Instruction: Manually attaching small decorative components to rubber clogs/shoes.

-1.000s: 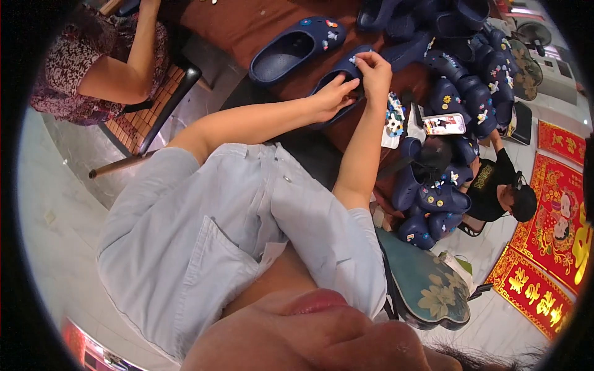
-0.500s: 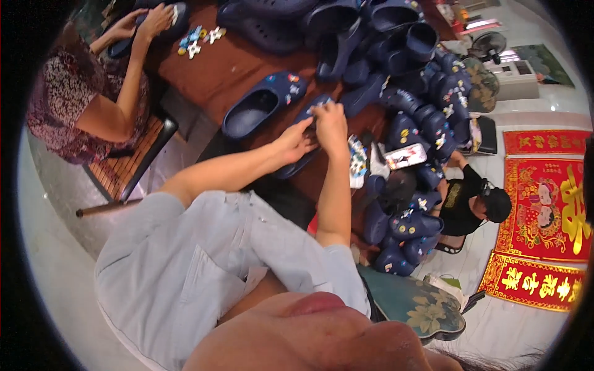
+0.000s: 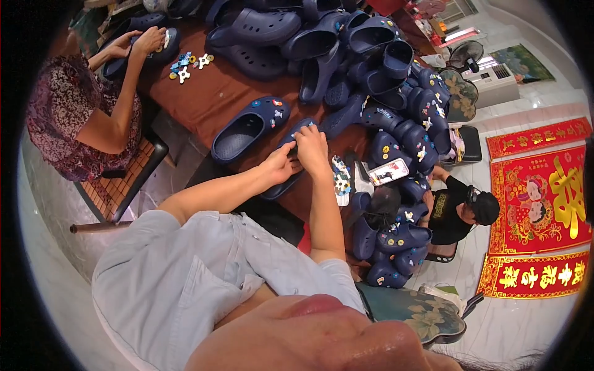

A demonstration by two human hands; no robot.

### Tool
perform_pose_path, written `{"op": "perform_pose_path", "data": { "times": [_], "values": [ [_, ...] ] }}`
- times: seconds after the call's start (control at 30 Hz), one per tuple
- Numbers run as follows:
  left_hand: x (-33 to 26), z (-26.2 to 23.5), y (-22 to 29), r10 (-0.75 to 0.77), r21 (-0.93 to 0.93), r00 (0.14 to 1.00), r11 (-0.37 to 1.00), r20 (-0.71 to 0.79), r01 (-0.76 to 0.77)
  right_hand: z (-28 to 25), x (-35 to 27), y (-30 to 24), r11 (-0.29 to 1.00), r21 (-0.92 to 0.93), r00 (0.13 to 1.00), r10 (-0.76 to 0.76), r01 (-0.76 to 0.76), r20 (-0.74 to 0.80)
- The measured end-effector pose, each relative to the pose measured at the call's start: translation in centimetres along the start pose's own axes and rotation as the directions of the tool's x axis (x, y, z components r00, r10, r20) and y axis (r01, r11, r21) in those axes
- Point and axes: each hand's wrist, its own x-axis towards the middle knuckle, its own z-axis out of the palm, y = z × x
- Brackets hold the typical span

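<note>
A navy clog point(image 3: 279, 188) lies on the brown-covered table under both my hands. My left hand point(image 3: 281, 166) grips its side near the opening, with the fingertips partly hidden. Over the toe, my right hand point(image 3: 312, 148) has its fingers bent and pressed down on the upper; whether a small charm is under them I cannot make out. Left of it rests a second navy clog point(image 3: 238, 137) with colourful charms on its toe. A white card or tray of small charms point(image 3: 341, 182) lies just right of my right hand.
Navy clogs point(image 3: 377, 74) are heaped along the far and right sides. A phone point(image 3: 390, 172) lies among them. Loose charms point(image 3: 184, 63) sit at the far left, near a co-worker's hands point(image 3: 148, 42) on another clog. Another person point(image 3: 461, 213) in black is at the right.
The view has shifted, so the table things appear lower and further left. Both my hands stay on the same clog, with the right fingers still at its toe.
</note>
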Motion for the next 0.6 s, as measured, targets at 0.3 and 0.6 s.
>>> {"op": "perform_pose_path", "data": {
  "times": [0.3, 0.6],
  "values": [
    [-0.28, 0.48, -0.12, 0.099, 0.053, 0.995, 0.994, -0.009, -0.098, 0.67, 0.61, -0.07, 0.997, -0.076, 0.999, 0.006, -0.002, 0.050],
    [-0.45, 0.14, -0.30, 0.105, 0.096, 0.994, 0.990, -0.002, -0.105, 0.33, -0.19, -0.64, 0.993, 0.010, 0.993, 0.115, -0.115, 0.018]
  ]
}}
